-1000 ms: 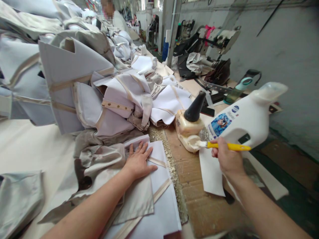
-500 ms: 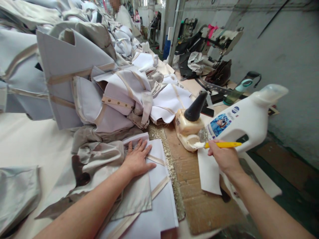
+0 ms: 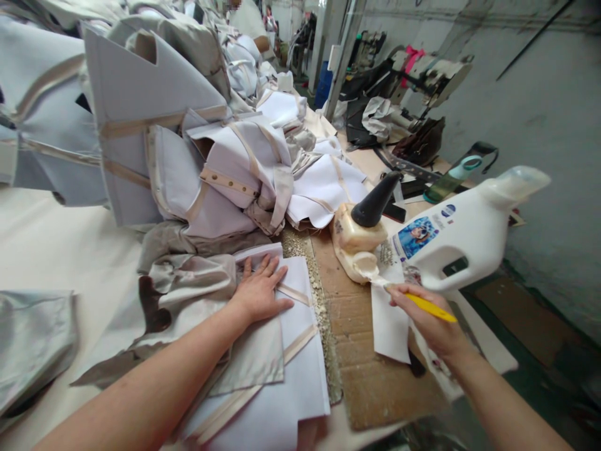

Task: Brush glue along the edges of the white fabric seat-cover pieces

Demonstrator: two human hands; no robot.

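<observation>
My left hand [image 3: 259, 293] lies flat with fingers spread, pressing on a white panel [image 3: 293, 332] with beige strips and on the grey-beige fabric [image 3: 211, 319] beside it. Between the fingers of my right hand [image 3: 429, 316] is a yellow-handled brush [image 3: 431, 308]. Its whitish tip dips at the mouth of a cream glue pot [image 3: 359, 235], which carries a black cone [image 3: 377, 199] on top. White glue shows at the pot's front opening. Under the pot and along the bench edge runs a piece of brown cardboard [image 3: 370, 376].
A large white jug [image 3: 469, 232] leans right of the pot. Behind it are a green bottle [image 3: 451, 175] and a phone [image 3: 394, 212]. Sewn white and beige pieces [image 3: 225, 169] pile high at the left and back. A sewing machine [image 3: 432, 78] stands by the wall.
My right hand has moved slightly down, and the brush has tilted so that its handle end is lower. My left hand stays on the panel. The whole view has shifted a little.
</observation>
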